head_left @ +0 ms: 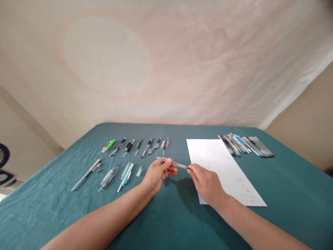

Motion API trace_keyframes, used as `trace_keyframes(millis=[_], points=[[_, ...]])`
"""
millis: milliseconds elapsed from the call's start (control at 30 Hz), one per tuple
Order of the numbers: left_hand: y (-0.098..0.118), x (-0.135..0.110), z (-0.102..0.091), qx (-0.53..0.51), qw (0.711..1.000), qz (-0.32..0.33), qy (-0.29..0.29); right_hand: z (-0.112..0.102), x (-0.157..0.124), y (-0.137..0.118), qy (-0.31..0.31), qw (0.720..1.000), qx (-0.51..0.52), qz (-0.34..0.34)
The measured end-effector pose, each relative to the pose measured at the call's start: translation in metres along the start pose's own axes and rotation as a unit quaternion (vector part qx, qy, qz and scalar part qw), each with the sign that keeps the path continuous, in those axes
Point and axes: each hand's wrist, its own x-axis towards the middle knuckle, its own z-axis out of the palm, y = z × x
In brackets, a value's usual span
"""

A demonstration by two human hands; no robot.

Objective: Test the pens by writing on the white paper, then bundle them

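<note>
A clear pen (180, 165) is held nearly level above the table, between both hands. My left hand (160, 172) pinches its barrel near the left end with thumb and fingers. At its dark right end, my right hand (208, 184) is closed, with the fingertips on that tip. Whether a separate small part is in the right fingers is hidden. A white sheet of paper (221, 166) with faint marks lies partly under my right hand. Just left of my left hand rests a small clear pen cap (139, 171).
Disassembled pens with caps lie in small groups at the left, including a green-capped one (110, 145), a teal group (126, 175) and a long white pen (85, 174). A row of several pens (246, 146) lies at the back right. Teal cloth (161, 222) covers the table.
</note>
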Motion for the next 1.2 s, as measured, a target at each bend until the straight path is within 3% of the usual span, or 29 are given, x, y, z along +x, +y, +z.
trace_keyframes(millis=[300, 400, 533, 633, 733, 833, 933, 1000, 1100, 1133, 1200], points=[[0.000, 0.000, 0.000, 0.006, 1.000, 0.025, -0.014, -0.004, 0.001, -0.004, -0.051, 0.978, 0.183, 0.091], [0.000, -0.001, 0.000, 0.006, 0.999, 0.033, -0.020, -0.004, 0.002, -0.004, -0.073, 0.954, 0.263, 0.120], [0.000, 0.001, -0.001, 0.003, 0.999, 0.041, -0.023, -0.003, 0.004, -0.004, -0.122, 0.904, 0.378, 0.161], [0.002, 0.000, 0.000, -0.026, 0.999, 0.012, -0.021, -0.003, 0.005, -0.007, -0.133, 0.883, 0.425, 0.149], [0.005, -0.005, 0.004, -0.056, 0.994, -0.048, -0.075, -0.004, 0.003, -0.012, -0.079, 0.901, 0.412, 0.108], [0.004, -0.012, 0.010, -0.013, 0.982, -0.087, -0.165, -0.008, 0.000, -0.017, -0.048, 0.933, 0.356, 0.022], [-0.001, -0.018, 0.015, 0.073, 0.972, -0.072, -0.211, -0.011, 0.000, -0.021, -0.077, 0.942, 0.321, -0.052], [-0.003, -0.021, 0.017, 0.150, 0.964, -0.037, -0.217, -0.014, 0.003, -0.022, -0.071, 0.943, 0.320, -0.052], [0.000, -0.029, 0.020, 0.318, 0.918, 0.105, -0.214, -0.025, 0.011, -0.015, -0.021, 0.948, 0.317, -0.012], [0.001, -0.032, 0.021, 0.377, 0.883, 0.168, -0.226, -0.031, 0.015, -0.009, -0.002, 0.950, 0.311, 0.009], [0.004, -0.038, 0.022, 0.484, 0.783, 0.267, -0.286, -0.044, 0.020, 0.008, 0.030, 0.955, 0.289, 0.058]])
